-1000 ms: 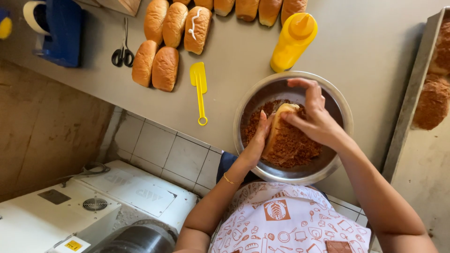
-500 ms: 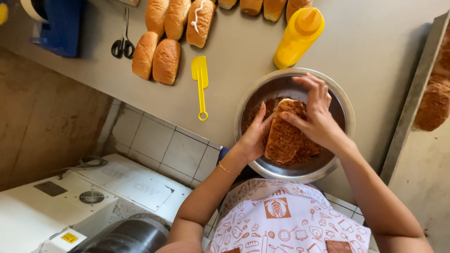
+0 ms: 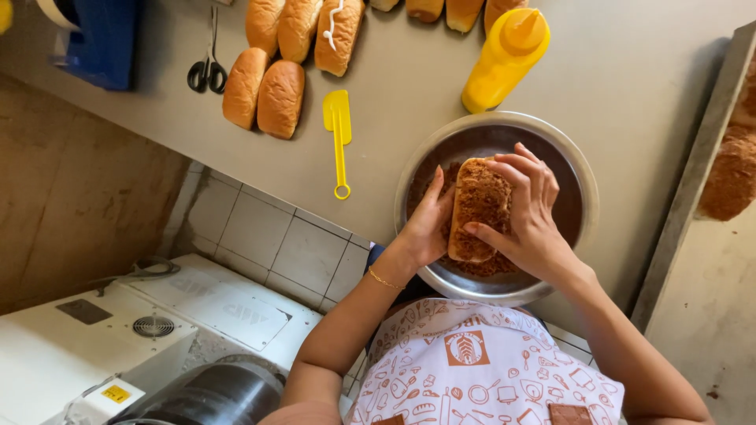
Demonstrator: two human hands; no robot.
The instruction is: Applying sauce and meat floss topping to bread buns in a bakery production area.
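— Starting at the far left, what do we see on the counter?

— We see black scissors, then plain bread rolls lying side by side, then a yellow spatula with its handle pointing toward us. Past it stands a yellow squeeze bottle, just above the metal bowl.

— And the bowl itself?

— We see brown crumbs in it, and a coated roll held over them. Its long axis runs roughly away from us, tilted a little, between the two hands.

— Which hand is where?

— Our left hand lies flat and open against the roll's left side, fingers straight, pressing rather than gripping. Our right hand wraps the right side, fingers curled over the top and thumb at the near end, so it is the one grasping. Both touch the roll; neither is nearer.

— Farther right?

— We see a tray edge with more coated rolls on it, well apart from the bowl.
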